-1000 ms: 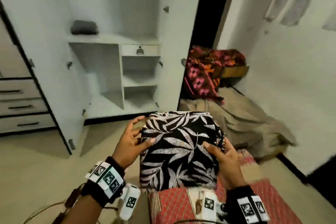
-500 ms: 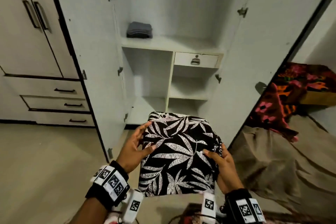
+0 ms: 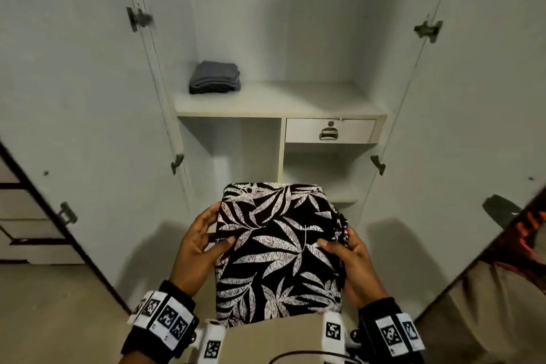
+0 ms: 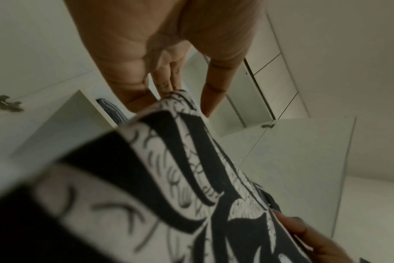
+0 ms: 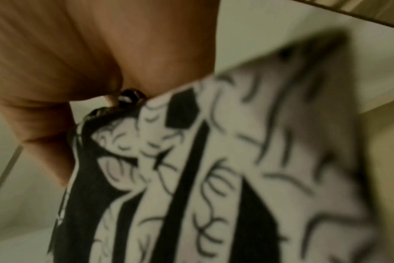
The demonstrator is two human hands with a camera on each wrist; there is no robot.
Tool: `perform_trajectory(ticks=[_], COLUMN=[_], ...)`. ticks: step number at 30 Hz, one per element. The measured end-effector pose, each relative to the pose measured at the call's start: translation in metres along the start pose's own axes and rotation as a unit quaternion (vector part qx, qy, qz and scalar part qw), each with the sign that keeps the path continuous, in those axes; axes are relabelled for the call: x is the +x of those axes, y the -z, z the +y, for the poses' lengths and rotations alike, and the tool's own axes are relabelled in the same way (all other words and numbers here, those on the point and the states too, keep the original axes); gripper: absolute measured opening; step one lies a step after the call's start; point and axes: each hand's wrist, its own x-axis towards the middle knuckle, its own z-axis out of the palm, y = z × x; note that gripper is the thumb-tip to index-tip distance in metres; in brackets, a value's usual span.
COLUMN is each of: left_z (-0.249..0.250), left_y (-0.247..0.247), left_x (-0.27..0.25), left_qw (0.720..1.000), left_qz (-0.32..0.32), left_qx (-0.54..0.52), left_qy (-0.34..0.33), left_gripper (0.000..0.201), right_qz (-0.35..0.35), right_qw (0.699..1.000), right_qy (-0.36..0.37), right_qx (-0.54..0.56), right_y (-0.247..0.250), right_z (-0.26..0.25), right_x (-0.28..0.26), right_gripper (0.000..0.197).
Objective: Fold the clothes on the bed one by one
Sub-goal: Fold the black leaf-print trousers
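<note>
Both hands are up in front of the open wardrobe (image 3: pixel 97 103), carrying the folded leaf-print garment (image 3: pixel 277 248) flat between them. The left hand (image 3: pixel 196 254) grasps the garment's left edge, thumb lying over the top of the fabric and fingers tucked underneath. The right hand (image 3: pixel 350 263) does the same on the right edge, thumb on top, fingers wrapped under.

The left wrist view shows what the head view can't: the underside of the left hand's fingers (image 4: pixel 167 83) reaching along below the cloth, plus the other hand's thumb at the far edge. The right wrist view is pretty blurry, mostly print and palm (image 5: pixel 83 58) pressed against the fabric.

Beyond the garment, the wardrobe's upper shelf (image 3: pixel 283 100) holds a folded grey stack (image 3: pixel 215 77) at its left end, and a small drawer (image 3: pixel 329 130) sits just under the shelf on the right. Floor's pale beige.
</note>
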Motion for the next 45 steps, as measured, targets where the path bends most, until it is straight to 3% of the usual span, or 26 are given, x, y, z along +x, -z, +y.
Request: perform_trajectory(ticks=[5, 13, 16, 17, 19, 21, 22, 24, 25, 27, 28, 32, 34, 35, 37, 39, 42, 43, 45], left_z=[-0.043, -0.055, -0.065, -0.06, -0.064, -0.053, -0.056, -0.04, -0.035, -0.02, -0.019, -0.008, -0.013, -0.013, -0.019, -0.022, -0.054, -0.067, -0.082], left_y=[-0.02, -0.047, -0.04, -0.038, -0.031, -0.031, -0.026, -0.028, -0.025, -0.025, -0.027, -0.035, -0.038, -0.038, -0.048, -0.061, -0.083, -0.086, -0.085], left_x=[0.103, 0.266, 0.359, 0.368, 0.435, 0.463, 0.509, 0.537, 0.596, 0.638, 0.693, 0.795, 0.84, 0.843, 0.867, 0.868, 0.88, 0.888, 0.898], left_qw=[0.999, 0.997, 0.998, 0.997, 0.997, 0.998, 0.998, 0.997, 0.997, 0.995, 0.994, 0.984, 0.956, 0.928, 0.853, 0.791, 0.761, 0.747, 0.746], left_qz=[0.018, 0.049, 0.021, 0.013, -0.002, -0.027, -0.04, -0.058, -0.057, -0.068, -0.078, -0.08, -0.076, -0.091, -0.146, -0.21, -0.316, -0.344, -0.35], left_qx=[0.028, 0.037, 0.055, 0.07, 0.071, 0.061, 0.052, 0.05, 0.051, 0.072, 0.073, 0.147, 0.276, 0.359, 0.501, 0.575, 0.566, 0.567, 0.563], left_qy=[0.032, 0.048, 0.01, 0.007, -0.016, -0.004, -0.003, -0.01, -0.015, -0.021, -0.013, 0.056, 0.057, 0.045, 0.016, 0.011, 0.03, 0.041, 0.054], left_gripper=[0.061, 0.061, 0.062, 0.062, 0.061, 0.062, 0.063, 0.065, 0.065, 0.065, 0.065, 0.066, 0.069, 0.069, 0.065, 0.061, 0.062, 0.066, 0.074], right_qz=[0.0, -0.026, -0.036, -0.037, -0.053, -0.049, -0.042, -0.036, -0.033, -0.038, -0.029, 0.009, 0.043, 0.045, -0.006, -0.107, -0.226, -0.243, -0.252], right_qw=[0.998, 0.998, 0.996, 0.996, 0.993, 0.992, 0.992, 0.991, 0.99, 0.988, 0.987, 0.976, 0.941, 0.902, 0.804, 0.749, 0.659, 0.631, 0.604], right_qy=[-0.064, -0.055, -0.03, -0.01, 0.013, 0.037, 0.044, 0.065, 0.073, 0.08, 0.084, 0.052, 0.025, 0.029, 0.073, 0.103, 0.067, 0.044, 0.006], right_qx=[0.005, -0.032, -0.075, -0.085, -0.108, -0.111, -0.115, -0.113, -0.114, -0.124, -0.13, -0.212, -0.335, -0.429, -0.59, -0.646, -0.714, -0.736, -0.757], right_y=[0.014, -0.002, -0.014, -0.02, -0.034, -0.041, -0.05, -0.061, -0.074, -0.085, -0.091, -0.106, -0.104, -0.102, -0.097, -0.101, -0.103, -0.101, -0.1], right_z=[-0.001, -0.073, -0.092, -0.103, -0.118, -0.139, -0.146, -0.169, -0.189, -0.21, -0.222, -0.247, -0.25, -0.249, -0.245, -0.238, -0.214, -0.206, -0.197], right_x=[0.124, 0.292, 0.368, 0.368, 0.428, 0.449, 0.496, 0.516, 0.568, 0.596, 0.643, 0.742, 0.799, 0.808, 0.843, 0.845, 0.858, 0.866, 0.878], right_gripper=[0.053, 0.053, 0.068, 0.069, 0.064, 0.057, 0.055, 0.051, 0.047, 0.042, 0.04, 0.038, 0.058, 0.069, 0.08, 0.087, 0.102, 0.116, 0.148])
